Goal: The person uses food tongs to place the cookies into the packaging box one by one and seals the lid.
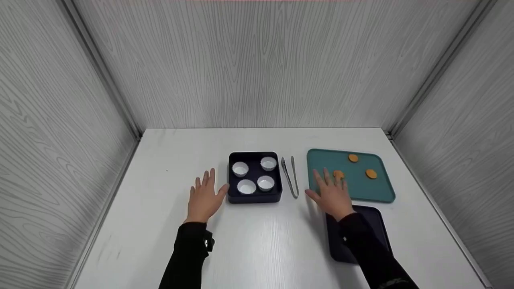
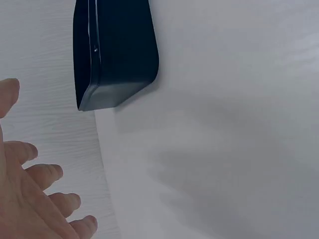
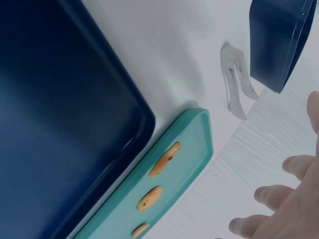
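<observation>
My left hand (image 1: 204,198) (image 2: 30,204) hovers with spread fingers just left of a dark square box (image 1: 254,199) (image 2: 127,45) (image 3: 276,45). Several white fluted cups (image 1: 240,169) stand inside that box. Metal tongs (image 1: 296,189) (image 3: 231,62) lie to its right, their arms apart. Over the lower left corner of a teal tray (image 1: 369,194) (image 3: 193,142) is my right hand (image 1: 334,197) (image 3: 289,209), fingers also spread and holding nothing. Three round cookies (image 1: 371,174) (image 3: 149,197) lie on the teal tray, one partly hidden behind the fingers.
A dark rectangular tray (image 1: 337,245) (image 3: 65,99) lies nearer to me, below the teal one, partly covered by my right sleeve (image 1: 367,249). Everything rests on a white table (image 1: 257,245). Grey wood-grain panels (image 1: 257,64) enclose it at the back and both sides.
</observation>
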Available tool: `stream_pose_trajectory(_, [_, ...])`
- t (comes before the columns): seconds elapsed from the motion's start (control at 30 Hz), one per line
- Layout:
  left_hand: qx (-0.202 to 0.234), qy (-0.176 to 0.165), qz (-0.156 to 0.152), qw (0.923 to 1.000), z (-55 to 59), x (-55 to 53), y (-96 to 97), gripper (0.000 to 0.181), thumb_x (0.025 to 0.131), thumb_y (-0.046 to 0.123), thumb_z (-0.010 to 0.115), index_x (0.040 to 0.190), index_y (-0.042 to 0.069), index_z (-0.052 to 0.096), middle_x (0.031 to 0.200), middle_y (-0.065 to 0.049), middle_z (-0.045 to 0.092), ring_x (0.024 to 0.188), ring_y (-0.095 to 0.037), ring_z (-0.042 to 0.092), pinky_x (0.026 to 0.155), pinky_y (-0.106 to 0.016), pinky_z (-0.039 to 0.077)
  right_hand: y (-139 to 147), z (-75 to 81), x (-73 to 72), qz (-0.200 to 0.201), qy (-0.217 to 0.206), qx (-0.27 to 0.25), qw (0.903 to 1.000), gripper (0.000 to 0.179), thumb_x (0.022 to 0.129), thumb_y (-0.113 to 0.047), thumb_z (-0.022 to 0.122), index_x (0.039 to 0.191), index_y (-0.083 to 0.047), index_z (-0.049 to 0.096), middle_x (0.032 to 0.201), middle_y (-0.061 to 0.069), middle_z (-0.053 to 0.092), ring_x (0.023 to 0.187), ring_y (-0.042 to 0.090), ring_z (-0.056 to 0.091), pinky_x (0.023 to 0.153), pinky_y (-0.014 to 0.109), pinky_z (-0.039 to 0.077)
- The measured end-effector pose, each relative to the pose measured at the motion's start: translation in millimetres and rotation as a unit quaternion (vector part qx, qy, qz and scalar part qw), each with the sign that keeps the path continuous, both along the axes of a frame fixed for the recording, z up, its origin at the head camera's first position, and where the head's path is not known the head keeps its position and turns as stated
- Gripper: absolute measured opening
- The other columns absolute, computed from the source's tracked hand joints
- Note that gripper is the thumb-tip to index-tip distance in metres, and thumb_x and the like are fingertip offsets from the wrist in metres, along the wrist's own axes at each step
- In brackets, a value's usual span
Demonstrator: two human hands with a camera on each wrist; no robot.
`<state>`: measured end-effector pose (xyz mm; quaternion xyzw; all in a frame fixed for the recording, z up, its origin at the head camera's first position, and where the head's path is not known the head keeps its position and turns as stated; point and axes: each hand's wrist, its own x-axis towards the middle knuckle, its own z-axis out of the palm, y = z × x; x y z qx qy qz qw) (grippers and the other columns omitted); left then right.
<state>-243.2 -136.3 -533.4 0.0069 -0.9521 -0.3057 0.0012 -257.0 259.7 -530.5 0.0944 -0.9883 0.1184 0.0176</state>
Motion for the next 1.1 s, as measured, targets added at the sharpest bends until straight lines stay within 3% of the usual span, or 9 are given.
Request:
stream_pose_trajectory(0.2, [0.097,-0.016,0.033,0.9946,-15.4,-6.2,15.3,0.079,0.107,0.048,0.046,0.165,0.006,0.012,0.168,-0.022,0.019,0.153,-0.045,0.017,0.121,-0.058,0.023,-10,2.2,0.8,0.014,0.001,0.007,0.9999,0.081,0.101,-0.057,0.053,0.164,-0.014,0.025,0.166,0.024,0.024,0.15,0.053,0.015,0.118,0.069,0.018])
stream_pose_trajectory(0.37, [0.145,-0.009,0.048,0.9882,-25.7,-11.6,27.2,0.075,0.108,0.04,0.047,0.163,0.002,0.014,0.165,-0.026,0.025,0.149,-0.045,0.028,0.119,-0.056,0.028,-17,1.8,0.5,0.033,0.006,0.003,0.9994,0.08,0.102,-0.055,0.054,0.164,-0.012,0.025,0.164,0.027,0.027,0.149,0.053,0.018,0.12,0.064,0.02])
stream_pose_trajectory(0.6, [0.18,0.015,0.057,0.9819,-40.6,-20.3,40.8,0.066,0.109,0.022,0.049,0.16,-0.006,0.019,0.162,-0.027,0.03,0.147,-0.042,0.034,0.12,-0.05,0.029,-29,-1.4,-3.8,0.049,-0.02,-0.021,0.9984,0.079,0.102,-0.053,0.054,0.164,-0.013,0.024,0.162,0.028,0.03,0.149,0.052,0.022,0.119,0.063,0.024])
stream_pose_trajectory(0.8, [0.176,0.055,0.072,0.9803,-50.3,-22.2,48.6,0.057,0.106,0.006,0.049,0.155,-0.012,0.028,0.154,-0.032,0.04,0.14,-0.044,0.044,0.116,-0.049,0.037,-38,-1.3,-7.3,0.051,-0.011,-0.013,0.9985,0.076,0.103,-0.051,0.055,0.163,-0.013,0.028,0.152,0.028,0.046,0.14,0.049,0.041,0.11,0.062,0.038])
stream_pose_trajectory(0.97, [0.182,0.052,0.083,0.9785,-50.3,-22.2,49.1,0.055,0.103,-0.001,0.046,0.155,-0.011,0.03,0.153,-0.032,0.042,0.138,-0.043,0.046,0.114,-0.049,0.039,-44,-3.6,-12.6,0.041,0.023,-0.01,0.9988,0.071,0.103,-0.046,0.057,0.16,-0.009,0.035,0.13,0.026,0.065,0.115,0.043,0.063,0.097,0.055,0.05])
stream_pose_trajectory(1.03, [0.186,0.05,0.081,0.9778,-51.3,-20.8,48.0,0.056,0.101,-0.004,0.043,0.155,-0.011,0.029,0.153,-0.032,0.042,0.138,-0.043,0.046,0.115,-0.048,0.038,-46,-5.3,-14.8,0.037,0.033,-0.011,0.9987,0.068,0.104,-0.044,0.057,0.158,-0.007,0.039,0.104,0.024,0.072,0.086,0.038,0.068,0.075,0.048,0.054])
stream_pose_trajectory(1.1, [0.187,0.055,0.078,0.9777,-52.7,-18.3,46.8,0.056,0.1,-0.007,0.042,0.155,-0.01,0.03,0.152,-0.031,0.044,0.138,-0.043,0.046,0.115,-0.048,0.039,-49,-7.1,-17.5,0.033,0.041,-0.008,0.9986,0.064,0.105,-0.041,0.057,0.155,-0.004,0.043,0.075,0.018,0.067,0.058,0.029,0.057,0.053,0.039,0.043])
